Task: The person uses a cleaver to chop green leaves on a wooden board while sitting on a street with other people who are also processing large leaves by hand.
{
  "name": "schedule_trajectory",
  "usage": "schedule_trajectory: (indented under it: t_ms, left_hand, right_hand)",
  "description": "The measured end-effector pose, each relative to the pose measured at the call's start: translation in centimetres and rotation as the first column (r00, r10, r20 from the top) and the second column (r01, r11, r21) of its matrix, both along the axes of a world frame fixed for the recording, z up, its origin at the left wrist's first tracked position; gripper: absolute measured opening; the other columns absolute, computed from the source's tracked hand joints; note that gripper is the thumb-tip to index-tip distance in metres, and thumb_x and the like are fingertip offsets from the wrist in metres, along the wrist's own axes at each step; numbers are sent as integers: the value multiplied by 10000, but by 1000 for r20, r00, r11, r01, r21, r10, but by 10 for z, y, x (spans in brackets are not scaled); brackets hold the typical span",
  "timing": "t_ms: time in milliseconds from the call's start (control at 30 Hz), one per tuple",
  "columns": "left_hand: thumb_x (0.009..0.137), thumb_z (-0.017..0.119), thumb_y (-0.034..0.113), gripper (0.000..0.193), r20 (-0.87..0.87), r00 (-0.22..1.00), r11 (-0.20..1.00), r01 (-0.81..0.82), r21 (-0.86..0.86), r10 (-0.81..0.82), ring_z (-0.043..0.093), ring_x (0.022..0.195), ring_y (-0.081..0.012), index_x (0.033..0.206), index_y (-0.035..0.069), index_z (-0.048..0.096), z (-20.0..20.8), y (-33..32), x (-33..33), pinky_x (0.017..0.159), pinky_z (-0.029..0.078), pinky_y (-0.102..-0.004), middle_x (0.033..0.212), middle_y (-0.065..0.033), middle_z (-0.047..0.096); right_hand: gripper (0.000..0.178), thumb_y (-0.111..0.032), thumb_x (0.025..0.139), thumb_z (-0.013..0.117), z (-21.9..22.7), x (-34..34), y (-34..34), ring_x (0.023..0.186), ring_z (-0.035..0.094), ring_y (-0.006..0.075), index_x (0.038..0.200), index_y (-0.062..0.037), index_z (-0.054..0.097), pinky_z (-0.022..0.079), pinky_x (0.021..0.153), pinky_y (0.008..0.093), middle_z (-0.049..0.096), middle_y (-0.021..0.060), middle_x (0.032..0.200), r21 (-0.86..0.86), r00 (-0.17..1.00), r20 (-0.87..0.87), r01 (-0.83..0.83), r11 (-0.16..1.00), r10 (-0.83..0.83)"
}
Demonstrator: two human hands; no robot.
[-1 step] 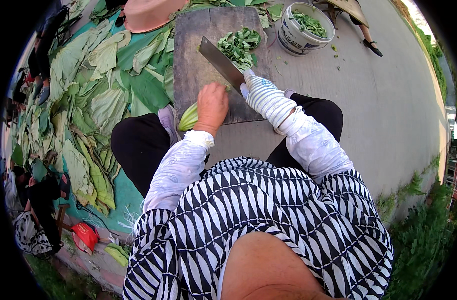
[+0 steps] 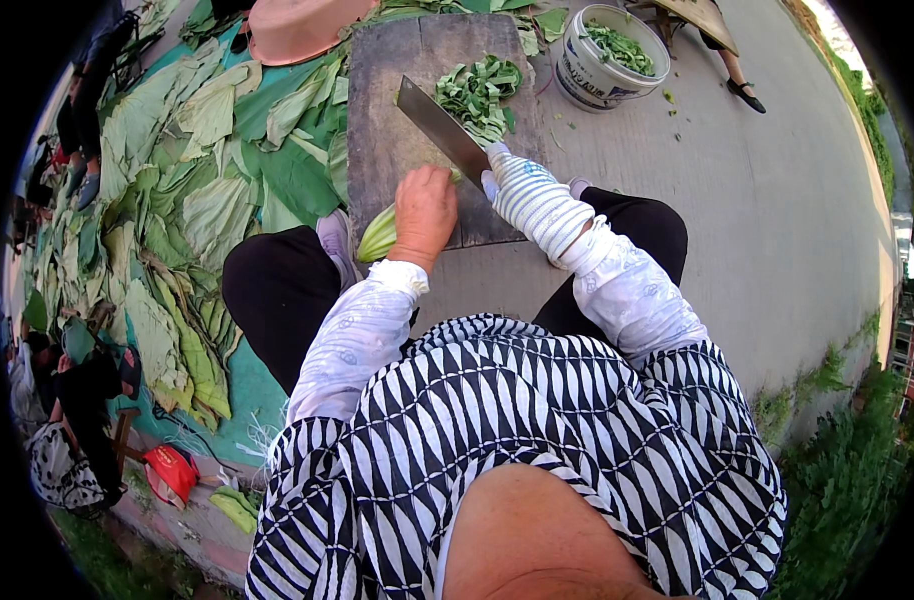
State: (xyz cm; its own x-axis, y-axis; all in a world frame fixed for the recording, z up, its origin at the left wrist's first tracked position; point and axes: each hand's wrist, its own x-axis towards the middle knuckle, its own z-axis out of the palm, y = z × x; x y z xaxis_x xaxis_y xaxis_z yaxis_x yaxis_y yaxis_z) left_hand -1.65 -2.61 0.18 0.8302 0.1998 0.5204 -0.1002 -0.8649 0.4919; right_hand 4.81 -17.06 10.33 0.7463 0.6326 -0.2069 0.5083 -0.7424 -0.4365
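My right hand [image 2: 539, 192], in a striped white glove, grips the handle of a cleaver [image 2: 442, 130]. The wide blade slants up and left above the wooden board [image 2: 392, 70]. My bare left hand [image 2: 424, 212] is closed over a pale green, ribbed bundle of leaves [image 2: 378, 235] at the board's near left edge. One end of the bundle sticks out below the hand; a small bit shows by the fingertips, beside the blade. Past the blade lies a heap of chopped greens [image 2: 482, 88], partly hidden by it.
Large green leaves [image 2: 212, 215] cover a teal sheet [image 2: 242, 405] on the left. A pink basin [image 2: 302, 30] is at the far left of the board. To the right stands a white bucket [image 2: 602, 65] holding chopped greens. Other people's legs [image 2: 82, 130] show near the edges.
The cleaver's blade has dipped very slightly toward me, along with my right hand. My left hand stays on the bundle of leaves.
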Motion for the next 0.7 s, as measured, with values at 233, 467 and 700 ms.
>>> schedule_trajectory:
  t_ms: [233, 467, 700]
  left_hand:
    - [698, 616, 50, 126, -22, 1000, 1000, -6, 28, 7, 543, 816, -321, 816, 44, 573, -1, -1, 1, 721, 442, -418, 841, -108, 567]
    - [689, 617, 41, 119, 19, 1000, 1000, 7, 23, -8, 537, 801, -326, 798, 35, 568, -1, -2, 3, 706, 435, -423, 831, -113, 560]
    - [673, 624, 35, 129, 16, 1000, 1000, -3, 22, 3, 537, 802, -329, 788, 31, 565, -2, -1, 3, 705, 433, -424, 831, -113, 562]
  right_hand:
    - [242, -161, 854, 544, -8, -12, -23, 766, 614, 408, 1021, 7, 489, 480, 650, 472, 618, 245, 773, 37, 997, 23, -75, 996, 74]
    - [214, -111, 838, 529, -11, -16, -22, 700, 616, 393, 1000, 24, 495, 475, 602, 466, 614, 230, 724, 51, 990, 64, -128, 990, 125]
    - [247, -98, 825, 512, -25, -6, 9, 723, 617, 391, 1029, 36, 470, 481, 621, 459, 617, 241, 749, 73, 982, 77, -179, 981, 173]
